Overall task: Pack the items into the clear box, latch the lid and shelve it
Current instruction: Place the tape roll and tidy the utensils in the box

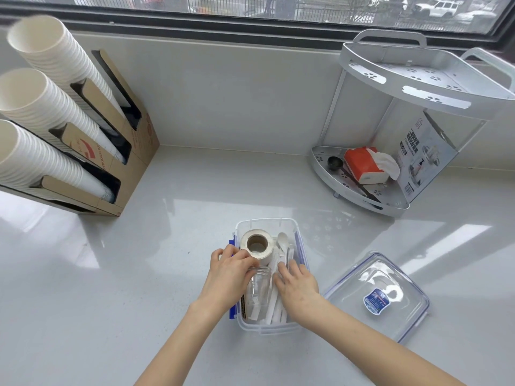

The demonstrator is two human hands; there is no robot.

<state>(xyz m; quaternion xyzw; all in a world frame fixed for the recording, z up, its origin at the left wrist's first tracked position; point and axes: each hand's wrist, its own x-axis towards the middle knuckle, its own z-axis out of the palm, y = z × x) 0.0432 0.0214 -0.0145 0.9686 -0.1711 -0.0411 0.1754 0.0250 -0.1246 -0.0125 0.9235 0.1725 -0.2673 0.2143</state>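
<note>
A: Hands?

B: Both down in the clear box (299, 246). Left hand (231, 270) curled over the rim of a glass jar (257, 291), fingers bent round its mouth, thumb side vs. the paper roll. Looks like it has hold of the jar, tho grip partly hidden. Right hand (296, 284) palm down, fingers loosely spread, resting on white wrapped packets (276, 305) in the box's right half; can't tell if it's pinching anything.

A: What else is in the box?

B: Roll of paper tape (256, 246) w/ cardboard core, upright at the far left corner. White plastic spoon (282, 240) at the far right, bowl toward the window. Jar lies along the left wall.

A: Box position?

B: Near the counter's front edge, about mid-width. Blue latches (232, 313) on its left side hang open. Lid (376, 296) is off, flat on the counter (139, 274) just right of the box, blue label on top.

A: Further out?

B: Far right corner: white two-tier corner rack (418, 87), top tier bare, bottom one w/ an orange tissue pack (362, 165), black scoop (334, 162), a printed carton (426, 157). Far left: cardboard dispenser (125, 151) holding three stacks of paper cups (41, 107).
</note>
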